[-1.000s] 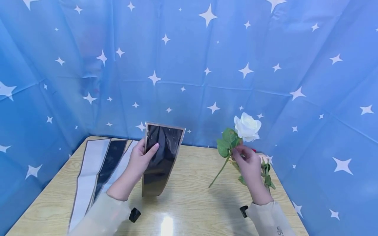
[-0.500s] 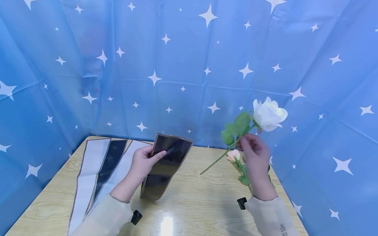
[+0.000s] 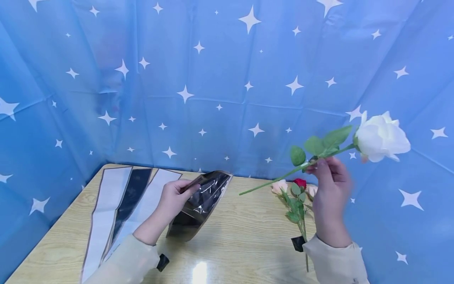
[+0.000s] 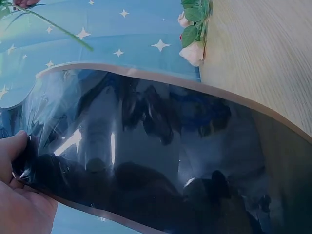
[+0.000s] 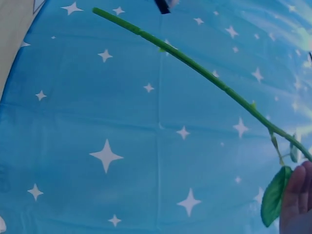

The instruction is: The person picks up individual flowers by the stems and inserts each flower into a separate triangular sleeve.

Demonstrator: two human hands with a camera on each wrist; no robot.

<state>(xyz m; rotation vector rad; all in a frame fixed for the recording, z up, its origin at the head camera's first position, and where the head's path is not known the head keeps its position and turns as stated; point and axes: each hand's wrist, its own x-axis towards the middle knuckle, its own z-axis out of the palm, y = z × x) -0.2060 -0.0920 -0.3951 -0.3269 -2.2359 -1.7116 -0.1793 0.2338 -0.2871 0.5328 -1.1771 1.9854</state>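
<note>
My left hand [image 3: 177, 199] pinches the upper edge of a glossy black flower sleeve [image 3: 202, 205] with a brown border, thumb on top. In the left wrist view the black sleeve [image 4: 161, 156] spreads across most of the picture, its film creased and reflecting light. On the right, my right hand [image 3: 331, 193] holds a white artificial rose [image 3: 381, 136] by its stem, just below the bloom and among the leaves. The rose tilts, bloom up to the right, with its bare stem end toward the sleeve. The right wrist view shows the green stem [image 5: 204, 73] against the curtain.
Pink and red artificial roses [image 3: 299, 201] lie at the table's right side, below the raised rose. Several flat white and black sleeves [image 3: 110, 201] overlap on the left of the wooden table [image 3: 241, 244]. A blue starry curtain [image 3: 227, 79] hangs close behind the table.
My right hand has lifted the white rose and carried it to the right, tilting it further toward horizontal. My left hand has tipped the black sleeve over to the right and lower.
</note>
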